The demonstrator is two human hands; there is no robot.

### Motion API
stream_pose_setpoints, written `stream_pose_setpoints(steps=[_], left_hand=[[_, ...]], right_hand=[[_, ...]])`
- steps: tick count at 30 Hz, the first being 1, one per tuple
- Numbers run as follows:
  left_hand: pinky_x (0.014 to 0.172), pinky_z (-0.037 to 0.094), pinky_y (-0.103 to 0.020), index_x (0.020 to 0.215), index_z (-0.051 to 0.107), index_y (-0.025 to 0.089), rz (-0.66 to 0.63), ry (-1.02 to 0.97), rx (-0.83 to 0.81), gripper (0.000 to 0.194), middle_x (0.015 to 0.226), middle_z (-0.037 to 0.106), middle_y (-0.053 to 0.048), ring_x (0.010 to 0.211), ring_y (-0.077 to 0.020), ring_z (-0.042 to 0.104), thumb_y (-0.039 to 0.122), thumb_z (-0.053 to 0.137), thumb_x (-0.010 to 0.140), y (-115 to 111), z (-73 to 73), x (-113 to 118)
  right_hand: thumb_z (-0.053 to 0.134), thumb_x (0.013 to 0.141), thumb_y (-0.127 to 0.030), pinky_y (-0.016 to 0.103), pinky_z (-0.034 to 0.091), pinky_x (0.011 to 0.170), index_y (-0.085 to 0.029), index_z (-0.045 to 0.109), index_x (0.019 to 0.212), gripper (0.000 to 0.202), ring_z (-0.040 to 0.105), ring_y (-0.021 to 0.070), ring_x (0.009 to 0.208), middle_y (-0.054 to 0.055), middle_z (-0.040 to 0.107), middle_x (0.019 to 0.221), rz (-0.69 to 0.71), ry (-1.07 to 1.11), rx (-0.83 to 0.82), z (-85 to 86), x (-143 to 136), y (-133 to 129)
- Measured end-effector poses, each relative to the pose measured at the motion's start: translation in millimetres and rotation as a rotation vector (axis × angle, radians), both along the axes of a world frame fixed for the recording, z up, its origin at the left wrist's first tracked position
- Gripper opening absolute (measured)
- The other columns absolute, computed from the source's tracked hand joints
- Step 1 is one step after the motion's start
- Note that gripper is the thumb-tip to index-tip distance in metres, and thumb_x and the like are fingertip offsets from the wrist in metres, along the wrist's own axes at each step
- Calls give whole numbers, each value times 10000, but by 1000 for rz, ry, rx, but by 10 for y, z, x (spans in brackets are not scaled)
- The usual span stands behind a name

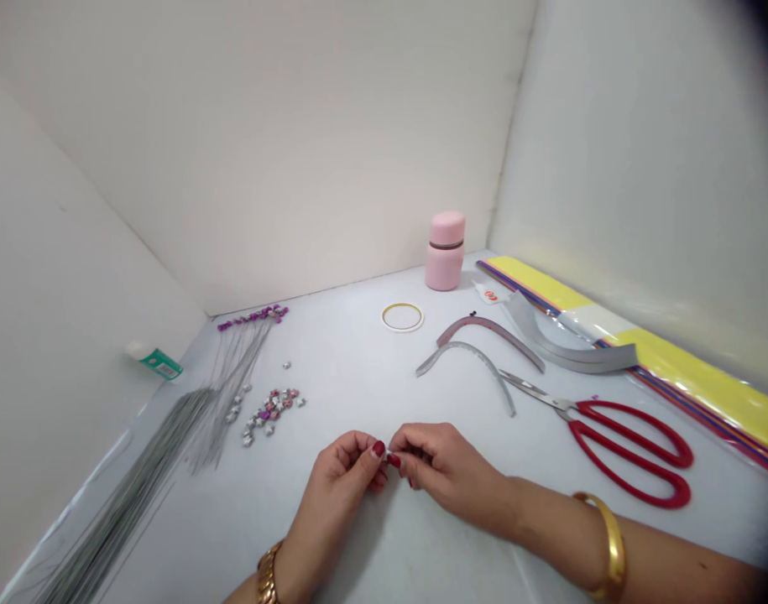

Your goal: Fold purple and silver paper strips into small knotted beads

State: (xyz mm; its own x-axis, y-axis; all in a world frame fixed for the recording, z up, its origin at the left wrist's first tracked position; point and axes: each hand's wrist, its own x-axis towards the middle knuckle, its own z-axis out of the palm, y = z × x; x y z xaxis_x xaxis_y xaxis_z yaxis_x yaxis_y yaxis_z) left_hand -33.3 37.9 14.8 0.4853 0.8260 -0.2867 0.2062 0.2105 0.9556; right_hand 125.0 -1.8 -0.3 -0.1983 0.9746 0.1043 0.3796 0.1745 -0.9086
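Close together over the front middle of the table, my left hand (pixel 341 480) and my right hand (pixel 445 468) pinch a small silvery-white paper piece (pixel 387 456) between thumbs and fingertips. The fingers cover most of it, so its exact shape is hidden. Left of my hands lies a loose group of little folded paper stars (pixel 276 404) in silver, pink and purple. To the right are a thin silver paper strip stack (pixel 478 351), a pinkish paper strip stack (pixel 493 323) and scissors with red handles (pixel 632 453), their blades slightly apart.
A bundle of grey wires (pixel 138 478) and purple-tipped stems (pixel 254 317) lie left, near a green-and-white tube (pixel 160 362). Toward the back are a tape roll (pixel 402 330) and pink flask (pixel 445 260). Wide grey strips (pixel 572 356) and yellow packaged sheets (pixel 692 373) line the right wall.
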Motion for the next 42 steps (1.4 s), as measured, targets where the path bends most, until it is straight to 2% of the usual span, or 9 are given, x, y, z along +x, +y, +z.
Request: stream_pose_setpoints(steps=[4, 7, 10, 13, 17, 25, 33, 38, 42], left_hand=[[614, 397, -233, 728, 513, 168, -63, -17, 84, 263, 674, 544, -7, 655, -140, 503, 357, 388, 861, -10, -11, -19], [539, 352, -218, 683, 483, 174, -105, 110, 243, 264, 580, 486, 22, 563, -122, 444, 366, 414, 850, -29, -32, -37], [488, 302, -211, 638, 448, 180, -78, 211, 344, 280, 524, 425, 46, 501, -108, 379, 368, 425, 843, -51, -49, -38], [480, 300, -210, 625, 428, 182, -68, 207, 310, 298, 508, 415, 50, 487, -107, 372, 388, 418, 841, -53, -68, -25], [520, 344, -221, 679, 463, 176, -111, 121, 238, 323, 574, 477, 24, 529, -119, 431, 394, 328, 876, -33, -93, -25], [485, 286, -213, 635, 433, 187, -104, 239, 374, 308, 526, 394, 50, 501, -113, 357, 377, 364, 868, -41, -64, -29], [504, 293, -210, 656, 461, 183, -113, 236, 406, 296, 557, 409, 44, 528, -114, 361, 350, 357, 877, -65, -47, -14], [503, 306, -209, 644, 451, 184, -116, 201, 348, 320, 544, 423, 43, 519, -114, 388, 362, 334, 882, -45, -63, -24], [522, 306, -210, 658, 456, 182, -95, 231, 419, 283, 573, 434, 40, 539, -114, 386, 343, 369, 874, -46, -66, -9]], right_hand=[[425, 821, -179, 186, 373, 497, -165, 522, 717, 143, 454, 89, 505, -31, 497, 573, -7, 116, -114, 6, -1, 3], [437, 823, -205, 189, 358, 490, -166, 512, 682, 165, 430, 88, 499, -35, 478, 555, -4, 91, -98, 1, -7, 10], [441, 830, -230, 190, 344, 486, -165, 508, 680, 178, 420, 87, 500, -34, 481, 559, 26, 74, -79, -15, -8, 19], [434, 831, -208, 193, 349, 498, -165, 503, 684, 168, 429, 89, 515, -31, 490, 575, 56, 76, -82, -24, 1, 23], [402, 843, -191, 196, 368, 509, -167, 487, 696, 171, 448, 90, 527, -29, 481, 589, 53, 159, -135, -25, 7, 21], [404, 866, -256, 209, 382, 528, -164, 511, 765, 174, 457, 94, 536, -24, 491, 603, 53, 160, -121, -34, -5, 14], [411, 859, -243, 219, 399, 552, -161, 495, 763, 152, 472, 98, 561, -15, 500, 626, 82, 259, -189, 29, 8, 33], [412, 840, -178, 209, 379, 537, -168, 484, 714, 146, 457, 94, 544, -25, 498, 594, 78, 201, -167, -7, -15, 18], [418, 837, -182, 200, 356, 521, -170, 494, 702, 155, 438, 90, 532, -33, 492, 583, 69, 133, -130, -21, -20, 13]])
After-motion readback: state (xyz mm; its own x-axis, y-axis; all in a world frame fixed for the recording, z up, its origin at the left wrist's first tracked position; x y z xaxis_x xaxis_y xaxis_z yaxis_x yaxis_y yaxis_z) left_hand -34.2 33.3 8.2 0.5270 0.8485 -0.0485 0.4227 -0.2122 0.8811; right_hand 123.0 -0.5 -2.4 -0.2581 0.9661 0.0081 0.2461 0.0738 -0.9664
